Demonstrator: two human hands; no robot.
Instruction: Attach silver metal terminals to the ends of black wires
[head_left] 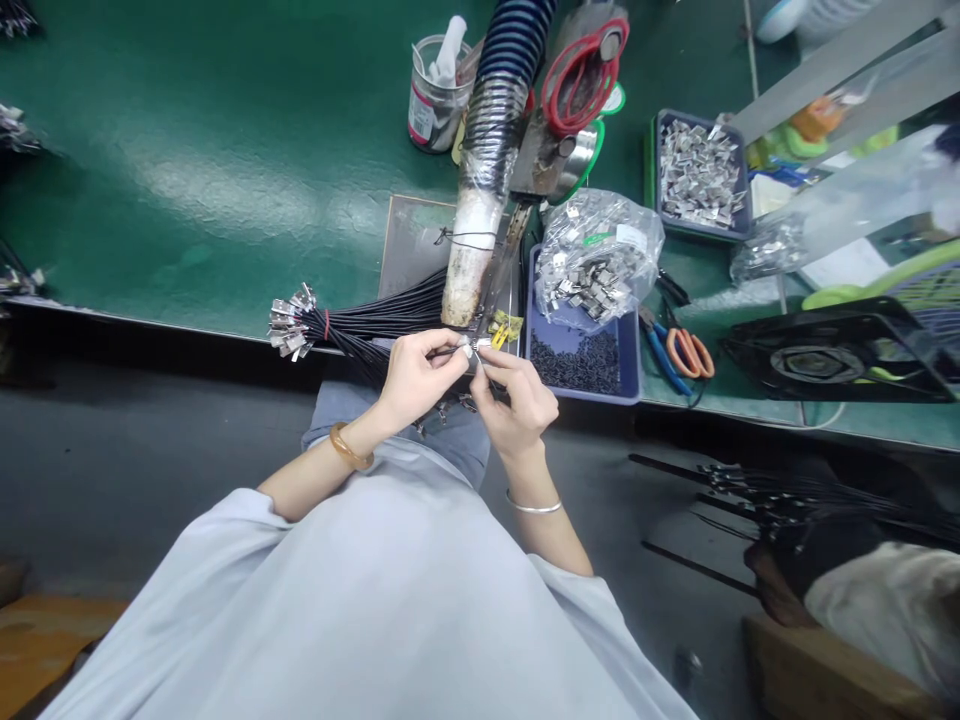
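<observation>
At the table's front edge, my left hand (418, 380) pinches a thin black cable between thumb and fingers. Its tip meets my right hand (517, 405), whose thumb and fingers are closed on a small metal connector (484, 343). The fingers partly cover both pieces, so the joint cannot be made out. Just above, a soldering iron (499, 270) points down in its holder beside the whitish nozzle of a fume hose (466, 270). To the left lies a bundle of black cables (375, 318) with metal plug ends, tied with a red band.
Right of my hands, a blue tray (631, 365) holds small black parts and a plastic bag (600, 225) of metal connectors. Beyond are pliers (664, 360), scissors (690, 353), a bin of metal shells (701, 175) and a black fan (817, 355). A can (435, 110) stands behind.
</observation>
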